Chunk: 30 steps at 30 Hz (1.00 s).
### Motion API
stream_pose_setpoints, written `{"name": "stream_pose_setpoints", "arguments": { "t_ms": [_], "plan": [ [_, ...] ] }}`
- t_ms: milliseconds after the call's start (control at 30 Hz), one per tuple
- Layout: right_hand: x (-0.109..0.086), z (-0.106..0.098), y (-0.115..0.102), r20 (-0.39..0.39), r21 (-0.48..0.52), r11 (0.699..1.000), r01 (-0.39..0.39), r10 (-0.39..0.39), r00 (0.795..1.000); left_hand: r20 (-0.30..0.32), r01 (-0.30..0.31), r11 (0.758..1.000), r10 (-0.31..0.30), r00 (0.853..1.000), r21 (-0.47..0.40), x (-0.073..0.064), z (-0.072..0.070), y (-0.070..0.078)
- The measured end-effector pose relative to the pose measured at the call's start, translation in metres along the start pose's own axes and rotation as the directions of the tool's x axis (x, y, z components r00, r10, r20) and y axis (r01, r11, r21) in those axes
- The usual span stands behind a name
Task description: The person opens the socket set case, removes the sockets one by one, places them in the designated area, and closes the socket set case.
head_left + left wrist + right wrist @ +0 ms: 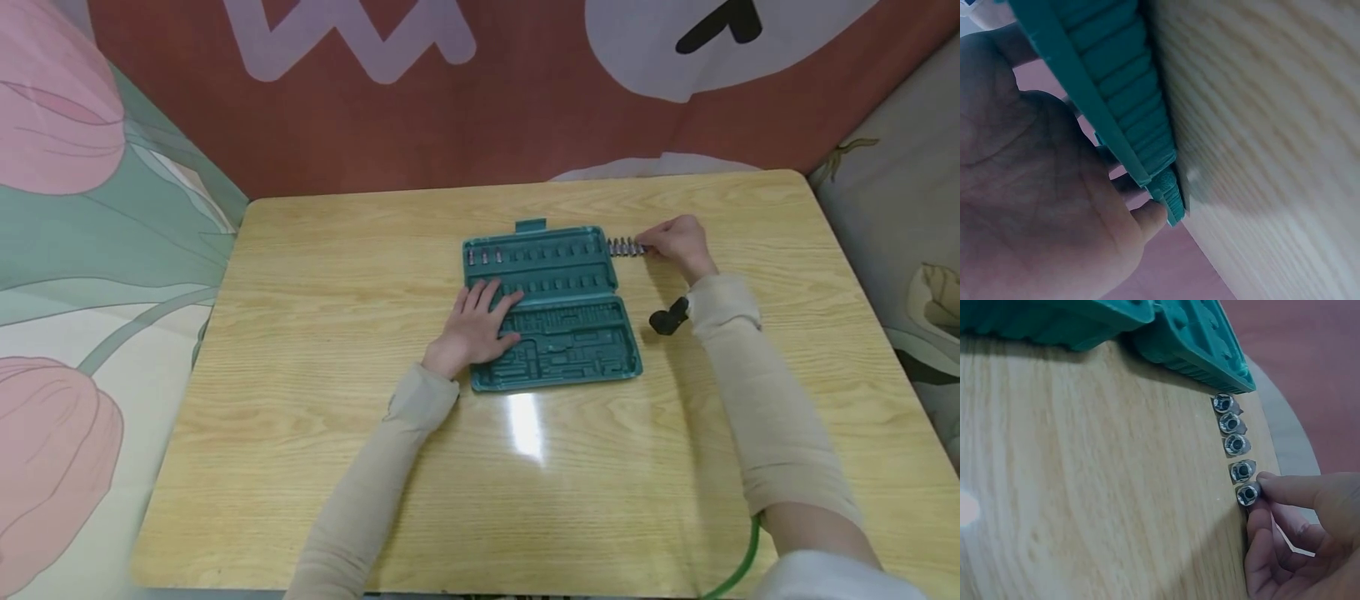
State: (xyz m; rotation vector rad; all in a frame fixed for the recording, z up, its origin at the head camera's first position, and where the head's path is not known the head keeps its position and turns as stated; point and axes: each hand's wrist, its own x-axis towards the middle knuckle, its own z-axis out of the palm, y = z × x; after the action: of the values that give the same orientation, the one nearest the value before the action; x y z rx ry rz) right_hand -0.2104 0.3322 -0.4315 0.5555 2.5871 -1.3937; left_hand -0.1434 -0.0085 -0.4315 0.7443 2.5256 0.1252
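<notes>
A green plastic tool case [577,358] lies unfolded on the table, its moulded slots facing up. My left hand [472,329] rests on the case's left side with fingers spread; in the left wrist view the palm [1041,187] is beside the case wall [1116,81]. Three small metal sockets [484,257] sit in slots at the upper left of the case. Just right of the case, several more sockets [621,247] stand in a row. With thumb and fingertips my right hand [678,242] pinches the outermost socket [1248,494] of that row.
The case's latch flap [531,225] sticks out at its far edge. A black device [669,317] shows beside my right wrist, and a green cable [742,567] hangs by the right forearm. Behind the wooden table [337,283] is a red printed cloth [450,125].
</notes>
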Motion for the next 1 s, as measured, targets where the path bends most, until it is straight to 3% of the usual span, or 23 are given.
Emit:
{"name": "stream_pose_setpoints", "arguments": {
  "t_ms": [400, 1000],
  "plan": [
    [-0.0022, 0.0019, 0.0010, 0.003, -0.045, 0.999, 0.007, -0.006, 1.000, -0.021, -0.005, 1.000, 0.006, 1.000, 0.016, -0.0012, 0.0009, -0.0007],
    [-0.0029, 0.0031, -0.0025, -0.007, -0.009, 1.000, -0.025, 0.025, 1.000, -0.034, -0.003, 1.000, 0.004, 0.999, 0.017, -0.0006, 0.0023, -0.0016]
  ]
}}
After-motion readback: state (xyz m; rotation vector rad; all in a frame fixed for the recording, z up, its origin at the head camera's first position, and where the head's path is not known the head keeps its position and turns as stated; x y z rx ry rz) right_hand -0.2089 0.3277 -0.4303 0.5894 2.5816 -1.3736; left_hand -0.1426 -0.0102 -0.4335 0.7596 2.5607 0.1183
